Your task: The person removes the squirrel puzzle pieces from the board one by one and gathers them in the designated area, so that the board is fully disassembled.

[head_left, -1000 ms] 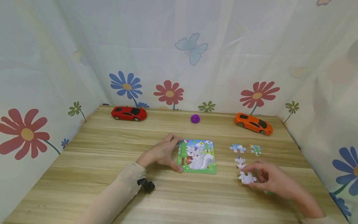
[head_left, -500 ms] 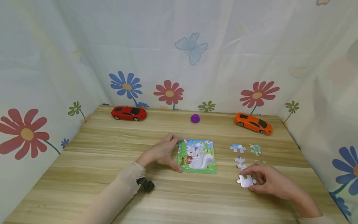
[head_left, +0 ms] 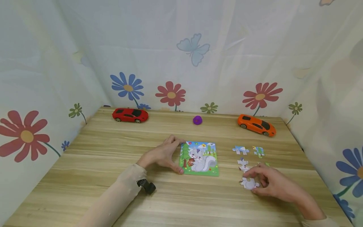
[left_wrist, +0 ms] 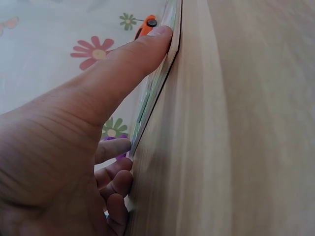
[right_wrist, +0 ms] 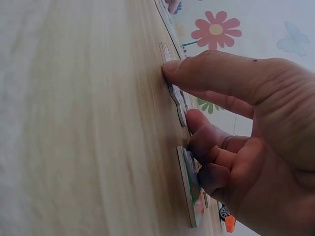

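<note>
A square picture puzzle [head_left: 199, 159] of a grey squirrel lies flat on the wooden table. My left hand [head_left: 163, 156] rests along its left side, thumb at the near corner and a finger at the far one. In the left wrist view the thumb [left_wrist: 147, 49] stretches along the thin edge of the puzzle. To the right, my right hand [head_left: 273, 181] pinches a loose, mostly white puzzle piece [head_left: 249, 183] between thumb and forefinger, close over the table. Another loose piece [right_wrist: 191, 191] lies under the curled fingers in the right wrist view.
Beyond the right hand lie more loose pieces: a blue-topped piece [head_left: 240, 150], a green-and-blue piece [head_left: 259, 152] and a whitish piece [head_left: 243, 164]. Along the back edge stand a red toy car [head_left: 130, 115], a small purple object [head_left: 197, 120] and an orange toy car [head_left: 256, 125].
My right hand and the pinched piece have shifted slightly toward me, and a bit of green piece now shows beyond the knuckles. My left hand and the squirrel puzzle have stayed put.
</note>
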A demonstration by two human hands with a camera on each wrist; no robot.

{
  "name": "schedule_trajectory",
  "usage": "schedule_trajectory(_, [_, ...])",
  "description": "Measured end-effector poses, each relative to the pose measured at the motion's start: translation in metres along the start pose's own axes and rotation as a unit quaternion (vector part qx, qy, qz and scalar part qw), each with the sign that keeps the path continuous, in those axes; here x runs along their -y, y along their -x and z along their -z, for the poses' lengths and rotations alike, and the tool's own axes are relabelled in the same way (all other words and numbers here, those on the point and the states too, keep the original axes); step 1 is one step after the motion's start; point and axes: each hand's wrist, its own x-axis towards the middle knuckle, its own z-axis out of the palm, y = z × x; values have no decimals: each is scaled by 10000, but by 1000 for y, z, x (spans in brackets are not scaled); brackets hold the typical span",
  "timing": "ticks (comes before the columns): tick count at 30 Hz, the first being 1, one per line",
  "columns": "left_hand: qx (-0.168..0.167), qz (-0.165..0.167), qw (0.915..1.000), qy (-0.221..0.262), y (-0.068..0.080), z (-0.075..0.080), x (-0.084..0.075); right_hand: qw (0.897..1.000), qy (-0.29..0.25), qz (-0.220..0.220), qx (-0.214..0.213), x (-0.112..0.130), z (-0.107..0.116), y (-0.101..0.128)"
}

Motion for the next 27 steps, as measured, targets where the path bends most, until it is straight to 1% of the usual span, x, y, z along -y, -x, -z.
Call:
schedule_trajectory(9, [5,-7,10000,79,0,0,2,9999,80,149,-9,1,1,-1])
schedule_trajectory(19, [-13,-3,10000,82,-1,-1,3,9998,195,62,66,5,1,-1])
schedule_trajectory(27, [-21,-12,10000,71,-1,-1,2,9990,328,295,14,11,2,-1])
